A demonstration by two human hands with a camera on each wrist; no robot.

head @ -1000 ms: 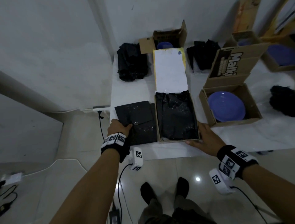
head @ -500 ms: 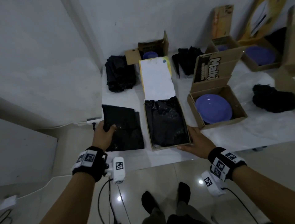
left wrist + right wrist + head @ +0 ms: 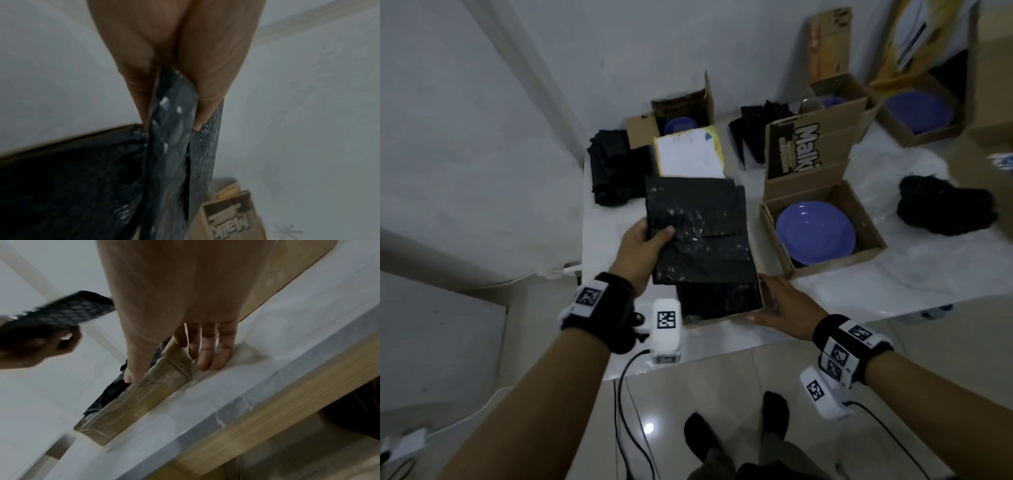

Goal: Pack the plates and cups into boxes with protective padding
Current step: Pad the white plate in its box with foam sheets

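My left hand [image 3: 643,246] pinches a folded black bubble-wrap pad [image 3: 698,233] by its left edge, thumb on top. The pad hangs in the air over an open cardboard box [image 3: 722,317] lined with black padding [image 3: 719,298]. In the left wrist view the pad [image 3: 174,146] sits between my thumb and fingers [image 3: 144,105], above the lining [image 3: 72,178]. My right hand [image 3: 780,305] rests at the box's near right corner. In the right wrist view its thumb is inside the box [image 3: 144,399] rim and its straight fingers [image 3: 205,356] lie on the table beside it. A purple plate [image 3: 815,233] lies in a second open box [image 3: 873,240] to the right.
The lined box's white lid [image 3: 688,157] stands open behind it. Black padding piles [image 3: 613,171] [image 3: 945,212] sit left and far right. More boxes with purple dishes [image 3: 917,113] stand at the back. The white-covered table edge [image 3: 246,410] is close; cables [image 3: 626,411] trail on the floor.
My left hand lifted the folded black pad off the table left of the box and carried it right, over the box. The right hand stayed at the box corner.
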